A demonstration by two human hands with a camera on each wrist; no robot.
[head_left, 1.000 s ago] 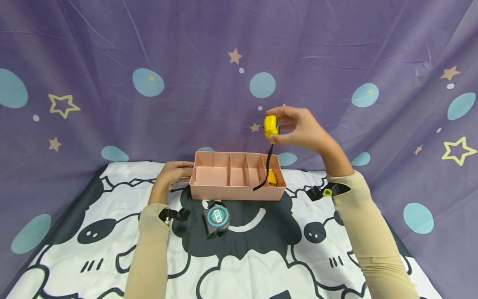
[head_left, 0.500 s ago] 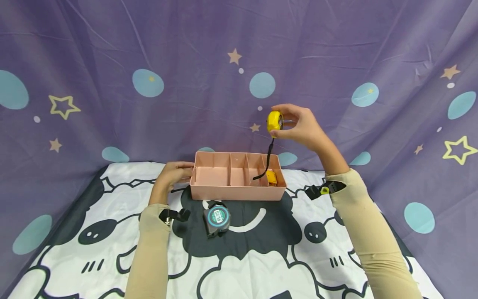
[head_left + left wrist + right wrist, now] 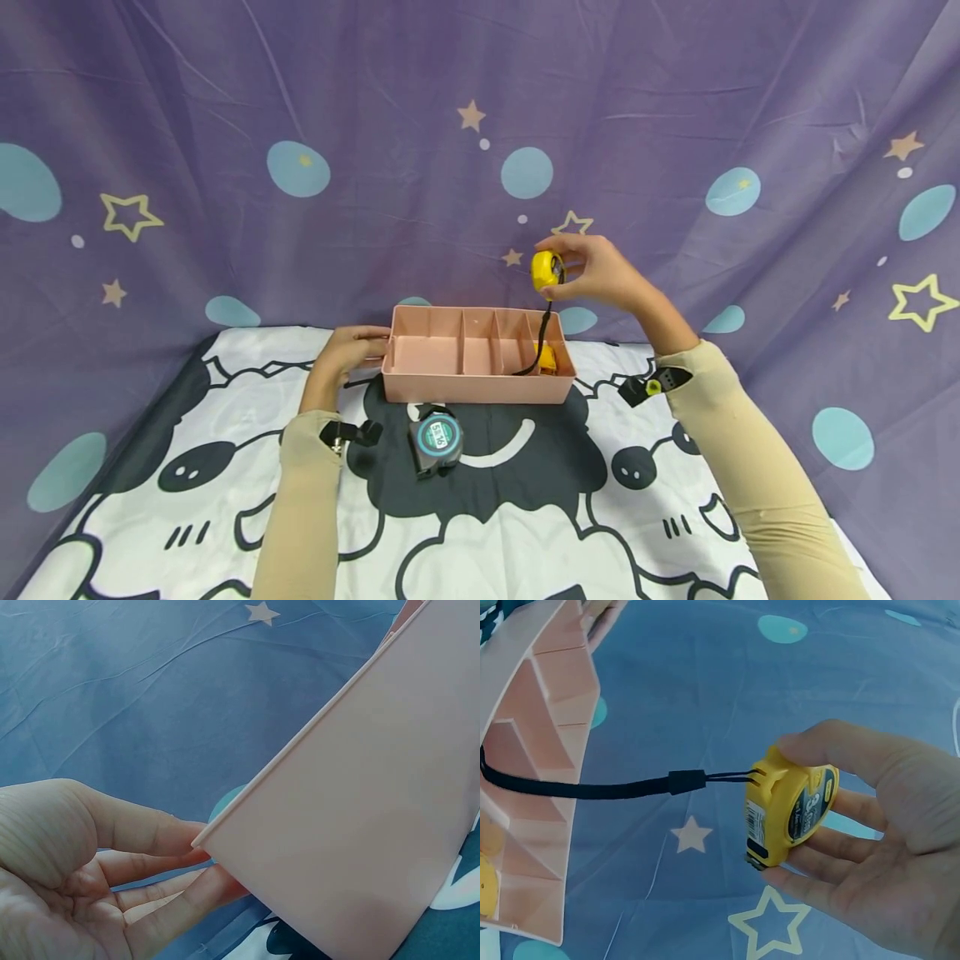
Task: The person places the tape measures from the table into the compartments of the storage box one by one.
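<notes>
My right hand (image 3: 600, 271) pinches a yellow tape measure (image 3: 547, 271) between thumb and fingers, above the right end of a pink divided box (image 3: 472, 389). From the tape measure a black wrist strap (image 3: 592, 790) hangs down, its end reaching into the box. Another yellow object (image 3: 546, 358) sits in the rightmost compartment, partly hidden by the strap. At the box's left end, my left hand (image 3: 347, 354) touches the wall with fingers nearly straight; in the left wrist view, its thumb tip meets the rim corner. A grey and teal tape measure (image 3: 436, 440) lies in front of the box.
The box stands on a black and white cartoon-print cloth (image 3: 502, 550). Behind it rises a purple curtain (image 3: 405, 100) with stars and blue spots. The left and middle box compartments (image 3: 426, 354) show bare floors.
My right hand rose slightly with the yellow tape measure, then came down lower than before. The strap's end now dips into the box. My left hand has stayed put.
</notes>
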